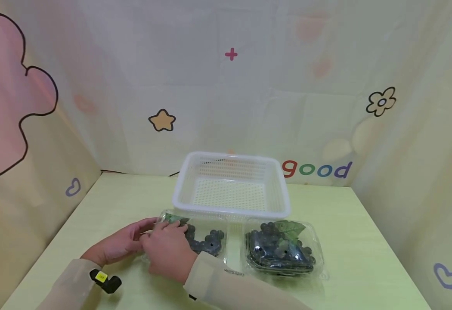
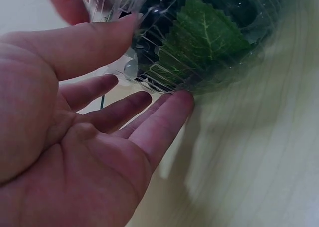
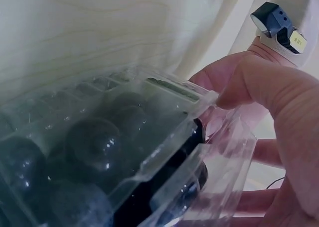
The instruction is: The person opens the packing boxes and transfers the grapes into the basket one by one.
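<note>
Together, both hands (image 1: 119,243) (image 1: 170,249) hold a grape box (image 1: 206,223) near the basket (image 1: 230,211).

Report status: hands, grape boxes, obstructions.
Left hand, right hand: both touching left grape box near left end. Grapes, green leaf showing through clear plastic. White basket behind, second grape box alongside; no obstruction seen.
</note>
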`<state>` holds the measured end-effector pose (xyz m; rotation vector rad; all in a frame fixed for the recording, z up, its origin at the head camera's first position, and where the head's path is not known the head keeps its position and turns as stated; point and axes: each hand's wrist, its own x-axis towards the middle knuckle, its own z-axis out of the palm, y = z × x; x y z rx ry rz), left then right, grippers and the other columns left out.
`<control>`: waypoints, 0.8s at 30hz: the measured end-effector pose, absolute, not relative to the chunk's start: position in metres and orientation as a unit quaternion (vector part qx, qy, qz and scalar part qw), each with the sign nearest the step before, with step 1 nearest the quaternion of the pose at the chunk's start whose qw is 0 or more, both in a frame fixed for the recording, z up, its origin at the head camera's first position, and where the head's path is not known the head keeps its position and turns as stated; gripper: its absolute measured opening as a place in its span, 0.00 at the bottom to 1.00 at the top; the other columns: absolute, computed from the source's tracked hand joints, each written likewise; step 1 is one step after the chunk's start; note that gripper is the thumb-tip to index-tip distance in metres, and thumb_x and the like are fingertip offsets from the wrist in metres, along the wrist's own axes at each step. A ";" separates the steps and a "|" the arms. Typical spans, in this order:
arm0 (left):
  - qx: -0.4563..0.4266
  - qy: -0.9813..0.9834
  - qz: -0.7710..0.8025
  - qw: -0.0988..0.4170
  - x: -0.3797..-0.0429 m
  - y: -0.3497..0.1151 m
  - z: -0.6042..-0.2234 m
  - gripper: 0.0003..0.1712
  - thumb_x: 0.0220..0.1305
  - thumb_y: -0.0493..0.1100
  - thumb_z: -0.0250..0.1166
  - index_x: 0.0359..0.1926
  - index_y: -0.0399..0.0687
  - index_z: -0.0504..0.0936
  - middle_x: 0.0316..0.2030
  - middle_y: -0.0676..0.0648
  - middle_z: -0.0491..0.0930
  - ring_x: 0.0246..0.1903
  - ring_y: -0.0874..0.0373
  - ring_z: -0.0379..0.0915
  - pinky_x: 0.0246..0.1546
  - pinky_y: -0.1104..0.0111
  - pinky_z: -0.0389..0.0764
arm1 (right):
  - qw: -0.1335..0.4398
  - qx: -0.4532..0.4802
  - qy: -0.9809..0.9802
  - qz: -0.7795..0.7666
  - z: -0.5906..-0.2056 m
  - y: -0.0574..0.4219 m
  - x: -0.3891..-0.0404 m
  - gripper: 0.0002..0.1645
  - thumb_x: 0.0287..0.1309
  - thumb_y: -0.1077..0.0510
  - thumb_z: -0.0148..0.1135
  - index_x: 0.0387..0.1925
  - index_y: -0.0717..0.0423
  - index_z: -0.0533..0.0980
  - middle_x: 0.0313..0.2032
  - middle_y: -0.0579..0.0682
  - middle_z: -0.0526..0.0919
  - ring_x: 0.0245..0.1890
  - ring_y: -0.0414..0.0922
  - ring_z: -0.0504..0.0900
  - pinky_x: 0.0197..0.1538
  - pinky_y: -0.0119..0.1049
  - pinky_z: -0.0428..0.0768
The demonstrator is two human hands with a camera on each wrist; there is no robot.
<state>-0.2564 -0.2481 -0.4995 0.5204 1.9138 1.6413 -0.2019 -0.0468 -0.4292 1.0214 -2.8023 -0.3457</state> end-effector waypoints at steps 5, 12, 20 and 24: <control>0.208 0.698 0.622 0.287 -0.255 -0.249 -0.499 0.53 0.67 0.32 0.64 0.81 0.34 0.39 0.79 0.33 0.49 0.63 0.74 0.69 0.60 0.73 0.78 | 0.054 0.336 -0.933 -0.120 -0.426 -0.052 -0.204 0.22 0.51 0.33 0.72 0.47 0.30 0.84 0.57 0.57 0.84 0.51 0.65 0.86 0.42 0.62 0.86; 0.191 0.729 0.594 0.280 -0.255 -0.247 -0.496 0.54 0.64 0.34 0.67 0.82 0.41 0.44 0.79 0.33 0.49 0.64 0.68 0.64 0.58 0.74 0.77 | 0.061 0.334 -0.932 -0.128 -0.423 -0.058 -0.205 0.13 0.49 0.34 0.73 0.31 0.34 0.87 0.45 0.47 0.90 0.48 0.57 0.88 0.41 0.58 0.88; 0.195 0.738 0.585 0.273 -0.256 -0.248 -0.497 0.52 0.67 0.36 0.67 0.82 0.40 0.44 0.79 0.32 0.47 0.62 0.71 0.66 0.57 0.75 0.77 | 0.067 0.330 -0.933 -0.126 -0.422 -0.060 -0.205 0.14 0.51 0.36 0.72 0.36 0.34 0.88 0.46 0.48 0.90 0.47 0.53 0.89 0.45 0.55 0.88; 0.191 0.734 0.589 0.279 -0.257 -0.249 -0.497 0.52 0.68 0.36 0.66 0.82 0.41 0.44 0.79 0.32 0.46 0.62 0.69 0.66 0.58 0.75 0.77 | 0.060 0.328 -0.935 -0.122 -0.422 -0.060 -0.206 0.16 0.52 0.36 0.71 0.40 0.35 0.88 0.47 0.48 0.89 0.47 0.54 0.89 0.45 0.55 0.88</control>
